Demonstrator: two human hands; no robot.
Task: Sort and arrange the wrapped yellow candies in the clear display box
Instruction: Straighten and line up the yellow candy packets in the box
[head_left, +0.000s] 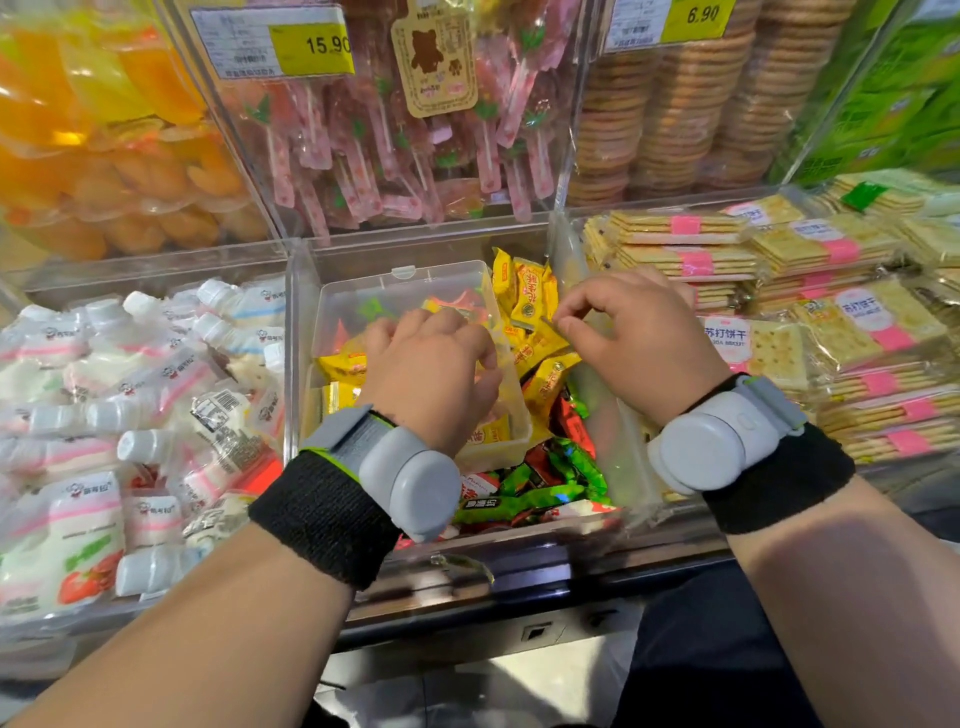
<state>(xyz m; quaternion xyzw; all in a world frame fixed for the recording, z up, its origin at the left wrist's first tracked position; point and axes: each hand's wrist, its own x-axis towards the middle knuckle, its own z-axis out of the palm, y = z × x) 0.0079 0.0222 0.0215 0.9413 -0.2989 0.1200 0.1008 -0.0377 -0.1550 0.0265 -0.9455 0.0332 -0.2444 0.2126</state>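
Left hand (431, 374) rests curled, palm down, inside the clear display box (358, 296); its grasp is hidden. Right hand (631, 338) pinches thumb to forefinger above the yellow candies (524, 301).

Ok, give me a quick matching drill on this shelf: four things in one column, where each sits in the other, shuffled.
Things:
1. yellow wrapped candies
2. white pouch drinks with screw caps
3. pink-banded cracker packs
4. green wrapped candies

Places:
A. bin right of the hands
B. middle bin, near front edge
C. bin left of the hands
D. middle bin, beside the small clear plastic box

Pairs: 1-D, 2-C, 3-A, 4-B
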